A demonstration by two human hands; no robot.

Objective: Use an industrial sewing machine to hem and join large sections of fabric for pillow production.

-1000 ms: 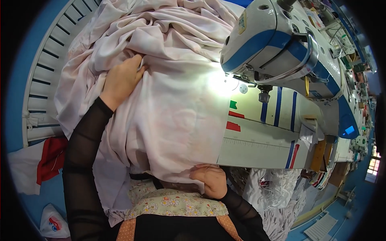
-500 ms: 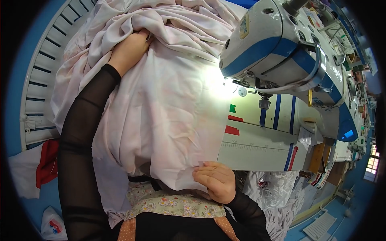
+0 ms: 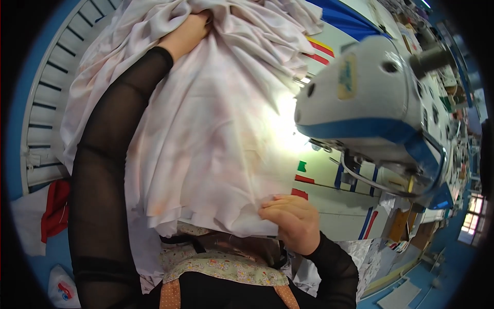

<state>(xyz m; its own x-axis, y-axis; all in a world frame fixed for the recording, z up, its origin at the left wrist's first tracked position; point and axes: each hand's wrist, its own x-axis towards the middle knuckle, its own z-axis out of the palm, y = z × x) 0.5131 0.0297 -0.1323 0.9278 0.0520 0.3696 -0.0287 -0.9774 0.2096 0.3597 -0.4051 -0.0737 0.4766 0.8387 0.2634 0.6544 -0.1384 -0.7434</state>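
The left hand (image 3: 188, 36) is reaching into bunched folds of pale pink-white fabric (image 3: 206, 134), the folds hiding its fingertips. Nearer the body, the right hand (image 3: 294, 221) is pinching the fabric's near edge between thumb and fingers. A white-and-blue sewing machine (image 3: 360, 92) is standing beyond and to the right of the right hand, its lamp shining on the cloth. Right of that hand, the pale tabletop (image 3: 339, 208) is showing coloured strips. A slatted white rail (image 3: 43, 113) is curving left of the left hand.

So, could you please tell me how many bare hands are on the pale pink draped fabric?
2: the bare left hand, partly hidden among the far folds of the pale pink fabric, and the bare right hand at its near edge.
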